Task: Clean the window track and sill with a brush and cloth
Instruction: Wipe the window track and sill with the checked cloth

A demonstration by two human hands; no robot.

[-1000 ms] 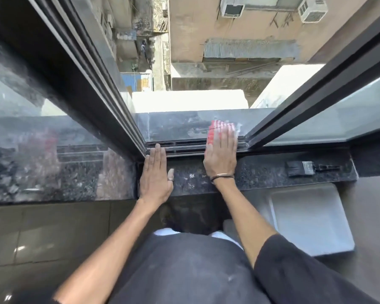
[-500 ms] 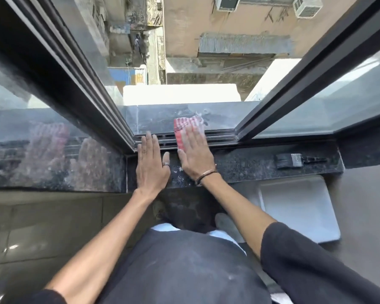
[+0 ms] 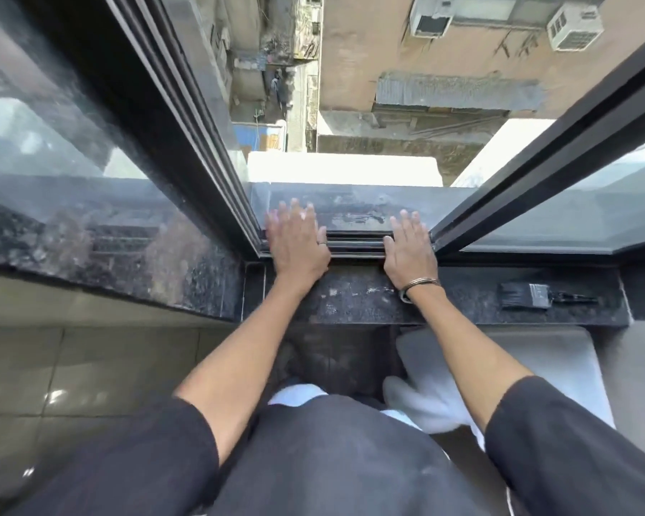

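Left hand (image 3: pixel 298 243): flat, fingers spread, palm down across window track (image 3: pixel 354 243) at its left end; grip open, nothing held. Ring on one finger.
Right hand (image 3: pixel 410 251): flat, palm down on track at its right end, against sliding frame (image 3: pixel 537 169); grip open; cannot tell whether cloth lies beneath, none visible.
Sill (image 3: pixel 358 296): dark speckled stone, pale smears between the wrists.
Brush (image 3: pixel 537 295): flat on sill, right of right hand, well apart, untouched.
Outer ledge (image 3: pixel 354 204): streaked, beyond track.
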